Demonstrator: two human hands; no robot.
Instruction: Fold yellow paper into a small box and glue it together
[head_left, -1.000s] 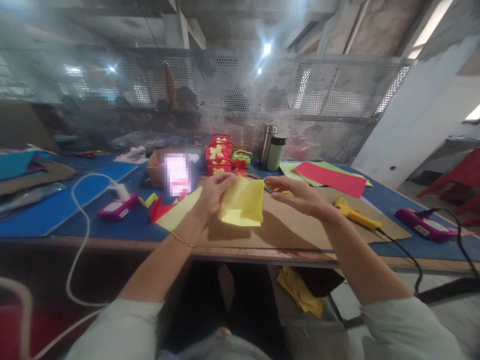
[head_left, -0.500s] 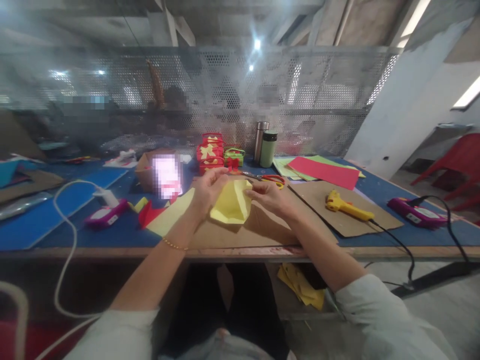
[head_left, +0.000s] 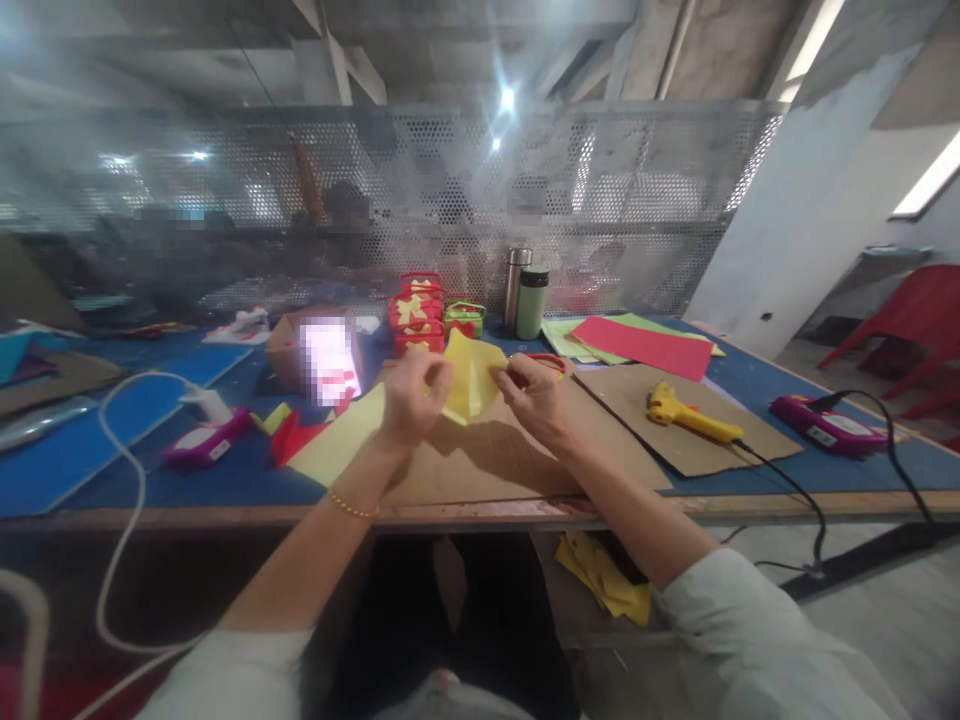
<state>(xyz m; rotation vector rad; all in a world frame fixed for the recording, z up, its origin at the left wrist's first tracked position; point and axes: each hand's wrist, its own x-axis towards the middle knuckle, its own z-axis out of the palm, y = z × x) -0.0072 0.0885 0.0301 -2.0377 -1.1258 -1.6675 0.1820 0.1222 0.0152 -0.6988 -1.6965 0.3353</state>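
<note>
A creased piece of yellow paper [head_left: 475, 378] is held up between my two hands, above a brown cardboard sheet [head_left: 480, 470]. My left hand [head_left: 414, 398] is closed on its left edge, fingers curled. On the opposite edge, my right hand [head_left: 534, 397] pinches the paper between thumb and fingers. Behind my right hand the red handle of the scissors [head_left: 553, 362] shows; the rest of them is hidden. A flat pale yellow sheet [head_left: 330, 462] lies partly under my left forearm.
Red boxes with yellow bows [head_left: 417, 310] and a green box [head_left: 465, 318] stand at the back, near a green flask [head_left: 532, 303] and a steel flask [head_left: 516, 290]. A yellow glue gun [head_left: 694, 415] lies right on cardboard. A lit phone [head_left: 330, 360] leans at left; purple power units [head_left: 829, 425] have cables.
The yellow paper has been raised and tilted, its top now pointed. My left hand has gone from outstretched fingers to a curled grip; my right hand still pinches the other edge.
</note>
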